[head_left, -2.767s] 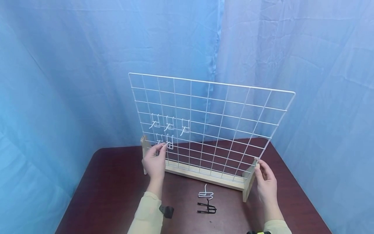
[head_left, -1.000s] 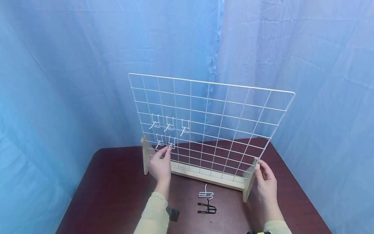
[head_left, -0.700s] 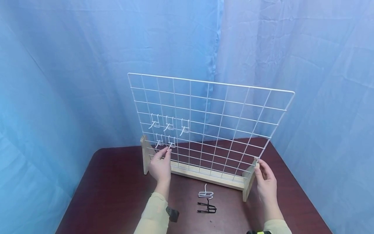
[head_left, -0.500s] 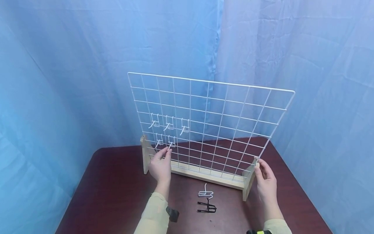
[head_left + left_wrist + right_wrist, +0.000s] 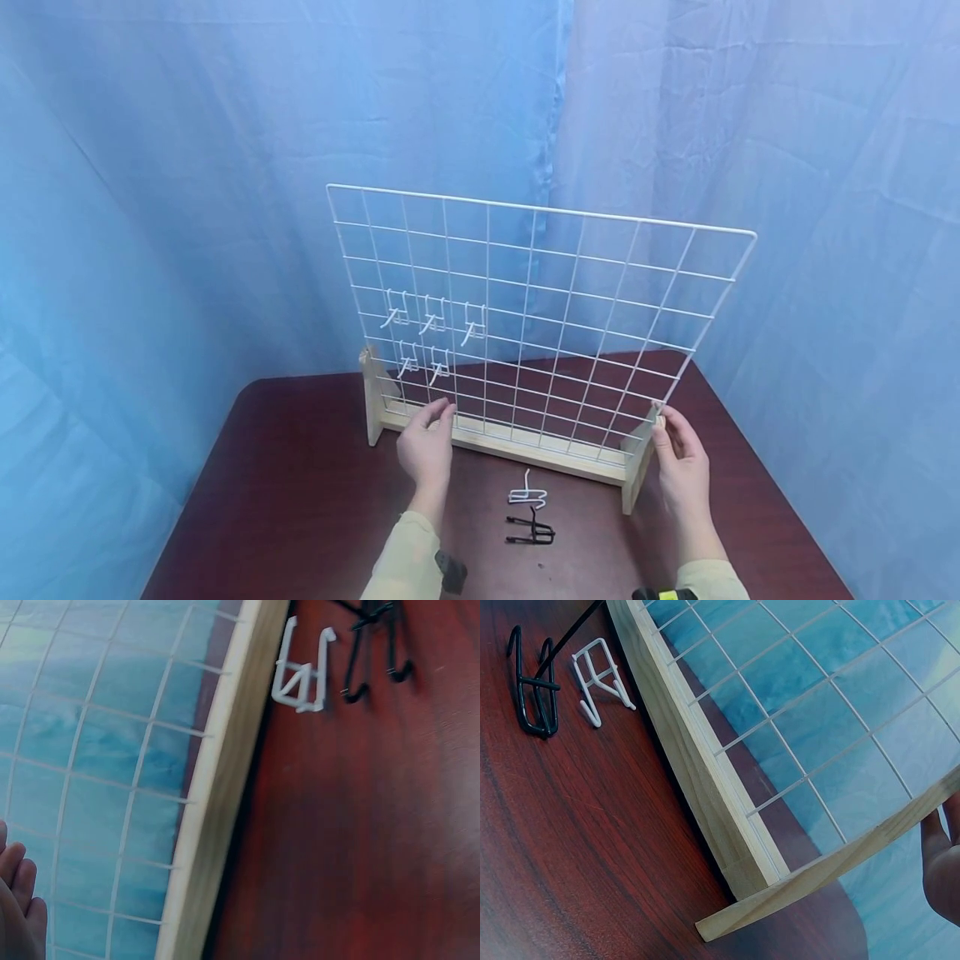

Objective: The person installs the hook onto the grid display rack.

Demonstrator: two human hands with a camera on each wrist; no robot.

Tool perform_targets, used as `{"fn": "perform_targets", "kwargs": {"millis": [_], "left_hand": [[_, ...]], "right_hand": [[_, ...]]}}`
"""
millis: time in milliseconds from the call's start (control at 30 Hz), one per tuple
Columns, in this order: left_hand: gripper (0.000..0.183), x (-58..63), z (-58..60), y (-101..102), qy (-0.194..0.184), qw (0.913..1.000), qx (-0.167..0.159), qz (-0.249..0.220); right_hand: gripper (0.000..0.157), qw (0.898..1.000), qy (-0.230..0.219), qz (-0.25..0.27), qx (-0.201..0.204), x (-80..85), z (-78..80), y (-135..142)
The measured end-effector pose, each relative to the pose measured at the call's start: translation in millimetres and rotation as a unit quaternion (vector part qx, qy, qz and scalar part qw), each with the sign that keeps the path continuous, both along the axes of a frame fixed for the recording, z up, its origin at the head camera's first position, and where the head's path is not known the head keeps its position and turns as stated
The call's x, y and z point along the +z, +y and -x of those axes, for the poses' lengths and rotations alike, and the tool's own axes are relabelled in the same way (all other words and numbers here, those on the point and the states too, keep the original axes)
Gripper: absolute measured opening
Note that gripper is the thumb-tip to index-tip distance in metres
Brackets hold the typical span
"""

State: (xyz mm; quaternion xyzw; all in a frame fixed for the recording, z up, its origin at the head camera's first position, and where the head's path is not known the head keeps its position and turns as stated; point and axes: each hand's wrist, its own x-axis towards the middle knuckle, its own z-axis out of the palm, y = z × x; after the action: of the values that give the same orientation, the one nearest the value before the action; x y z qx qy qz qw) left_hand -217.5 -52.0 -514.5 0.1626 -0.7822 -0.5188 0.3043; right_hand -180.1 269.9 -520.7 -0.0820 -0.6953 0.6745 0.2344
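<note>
The wire grid (image 5: 536, 208) stands on the red-brown table (image 5: 300, 483), its lower edge set along the wooden stand (image 5: 517, 452). On the left part of the grid we count five white hooks: three in an upper row (image 5: 432, 319) and two in a lower row (image 5: 438, 367), all with their single arms pointing out towards us.

We have the left hand (image 5: 426, 446) just below the lower row, in front of the stand's long bar and apart from the hooks. Its thumb and forefinger tips are close together, with nothing visible between them, and in the left wrist view we see its other fingers loosely bent.

Our right hand (image 5: 682, 467) pinches the top of the stand's right end piece, where the grid's side edge meets it, thumb in front and fingers behind.

On the table before the stand we see a loose white hook (image 5: 528, 491) and, just nearer to us, a black hook (image 5: 533, 532) with two prongs. We wear pale sleeves (image 5: 405, 558), and blue curtains (image 5: 450, 100) hang behind the table.
</note>
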Motion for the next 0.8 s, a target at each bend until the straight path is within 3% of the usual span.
{"fn": "perform_targets", "kwargs": {"millis": [333,567,800], "left_hand": [[0.014,-32.0,-17.5,18,-0.044,0.9969,-0.063,-0.017],[0.016,-56.0,-31.0,28,-0.077,0.9925,-0.095,0.002],[0.018,-74.5,-42.6,36,-0.079,0.9897,-0.119,0.005]], "right_hand": [[0.037,1.000,0.004,0.003,0.001,0.6,-0.3,0],[0.036,1.000,0.004,0.006,-0.001,0.2,0.4,-1],[0.036,1.000,0.005,0.008,-0.004,-0.3,0.6,0]]}}
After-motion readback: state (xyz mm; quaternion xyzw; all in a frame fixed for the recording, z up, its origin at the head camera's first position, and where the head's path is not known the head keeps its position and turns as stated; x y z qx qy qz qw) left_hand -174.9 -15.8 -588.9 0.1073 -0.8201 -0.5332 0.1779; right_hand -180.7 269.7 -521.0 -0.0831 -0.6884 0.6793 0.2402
